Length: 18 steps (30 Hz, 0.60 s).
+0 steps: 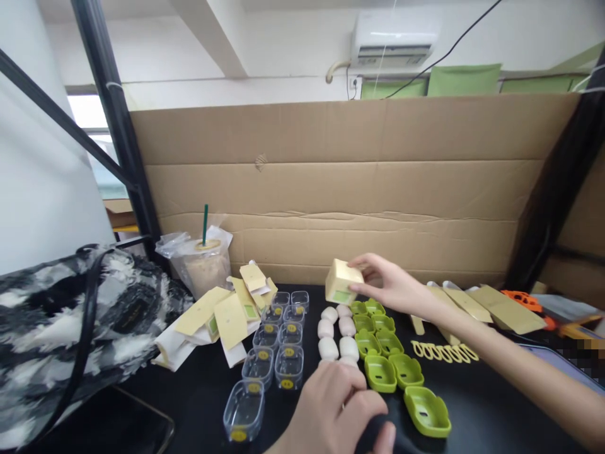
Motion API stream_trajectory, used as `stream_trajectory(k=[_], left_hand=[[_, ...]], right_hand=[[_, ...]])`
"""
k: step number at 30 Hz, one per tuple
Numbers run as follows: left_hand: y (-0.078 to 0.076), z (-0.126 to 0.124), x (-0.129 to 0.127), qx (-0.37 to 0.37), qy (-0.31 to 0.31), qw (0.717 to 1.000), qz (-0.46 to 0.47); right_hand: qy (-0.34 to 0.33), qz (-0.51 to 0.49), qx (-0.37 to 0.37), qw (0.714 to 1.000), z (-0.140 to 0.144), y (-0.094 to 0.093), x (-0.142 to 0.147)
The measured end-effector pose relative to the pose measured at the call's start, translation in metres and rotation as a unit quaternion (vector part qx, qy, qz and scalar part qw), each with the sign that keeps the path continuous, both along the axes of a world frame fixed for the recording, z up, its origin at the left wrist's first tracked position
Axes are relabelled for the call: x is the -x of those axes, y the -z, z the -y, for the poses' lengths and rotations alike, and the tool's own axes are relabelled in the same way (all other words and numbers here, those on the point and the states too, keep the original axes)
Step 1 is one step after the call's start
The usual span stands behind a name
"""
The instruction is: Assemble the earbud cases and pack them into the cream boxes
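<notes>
My right hand is closed on a small cream cardboard box with a green patch, held up behind the rows. Low in the middle, my left hand has its fingers curled round something dark that I cannot make out. Just beyond it, two columns of whitish rounded pieces lie on the black table. Several green tray-like holders, shaped with small ears, stand in two columns to their right. Left of the white pieces are several clear plastic cups with yellow stickers.
Flattened cream cartons are heaped at left, near a bagged drink with a green straw. A black-and-white bag and a dark phone-like slab lie further left. Yellow rings and more cartons lie right. A cardboard wall closes the back.
</notes>
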<state>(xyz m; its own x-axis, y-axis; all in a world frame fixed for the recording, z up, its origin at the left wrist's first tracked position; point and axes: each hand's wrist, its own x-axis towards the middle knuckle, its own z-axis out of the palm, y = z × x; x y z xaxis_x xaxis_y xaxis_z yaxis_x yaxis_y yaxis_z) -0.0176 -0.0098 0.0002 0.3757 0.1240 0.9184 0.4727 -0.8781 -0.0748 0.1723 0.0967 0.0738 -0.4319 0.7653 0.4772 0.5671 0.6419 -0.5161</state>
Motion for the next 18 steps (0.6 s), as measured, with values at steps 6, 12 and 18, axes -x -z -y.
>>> stream_trajectory(k=[6,12,18], left_hand=[[0.007,-0.004,-0.003,-0.020,0.005,1.000,-0.003],[0.015,-0.009,-0.005,-0.009,0.016,1.000,-0.007],[0.016,-0.009,-0.006,0.008,0.018,1.000,-0.022]], right_hand=[[0.022,0.070,0.004,0.997,-0.075,0.039,0.043],[0.022,0.114,0.008,0.993,-0.100,0.062,0.049],[0.040,0.106,0.004,0.994,-0.110,0.068,0.053]])
